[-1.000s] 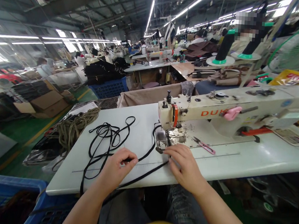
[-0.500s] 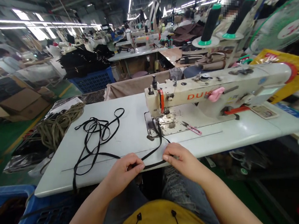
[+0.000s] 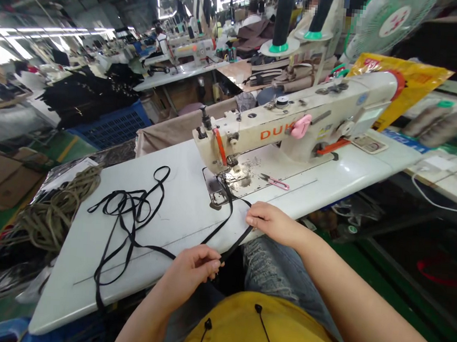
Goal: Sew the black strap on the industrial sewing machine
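Upper garment: yellow top (image 3: pixel 263 334), two thin black drawcords (image 3: pixel 260 326) hanging from small eyelets.
Lower garment: blue-grey denim jeans (image 3: pixel 279 272), frayed rips across the leg.
Hands: left hand (image 3: pixel 188 276), right hand (image 3: pixel 274 224), both bare, as are the forearms (image 3: pixel 346 285).

Narrow black flat strap (image 3: pixel 131 237), slack tangled loops on white sewing table (image 3: pixel 65 284), one length drooping over front edge, another running up beside metal needle plate (image 3: pixel 214 187)

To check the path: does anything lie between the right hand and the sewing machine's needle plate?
No: from the right hand to the needle plate, only the black strap crosses the table. The pink-handled snips lie aside.
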`<action>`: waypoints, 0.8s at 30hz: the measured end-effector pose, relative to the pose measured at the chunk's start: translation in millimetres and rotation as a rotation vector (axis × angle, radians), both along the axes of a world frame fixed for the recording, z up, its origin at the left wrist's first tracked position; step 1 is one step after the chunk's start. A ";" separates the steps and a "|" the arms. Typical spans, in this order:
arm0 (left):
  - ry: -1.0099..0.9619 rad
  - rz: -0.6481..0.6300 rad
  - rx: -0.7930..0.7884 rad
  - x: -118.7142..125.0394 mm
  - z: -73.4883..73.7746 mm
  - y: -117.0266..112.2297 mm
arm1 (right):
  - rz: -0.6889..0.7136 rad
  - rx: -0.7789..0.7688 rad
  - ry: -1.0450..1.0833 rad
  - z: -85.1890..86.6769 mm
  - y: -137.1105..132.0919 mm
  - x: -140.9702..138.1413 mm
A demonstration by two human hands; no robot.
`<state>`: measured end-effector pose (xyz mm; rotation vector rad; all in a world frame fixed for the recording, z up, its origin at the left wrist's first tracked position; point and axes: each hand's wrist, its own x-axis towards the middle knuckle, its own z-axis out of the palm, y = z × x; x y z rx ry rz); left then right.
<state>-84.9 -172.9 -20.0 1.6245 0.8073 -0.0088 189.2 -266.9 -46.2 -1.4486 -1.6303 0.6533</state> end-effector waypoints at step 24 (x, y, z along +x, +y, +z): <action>-0.029 -0.024 -0.118 3.8 -21.4 -1.3 | -0.001 -0.119 0.023 -2.4 -1.0 11.6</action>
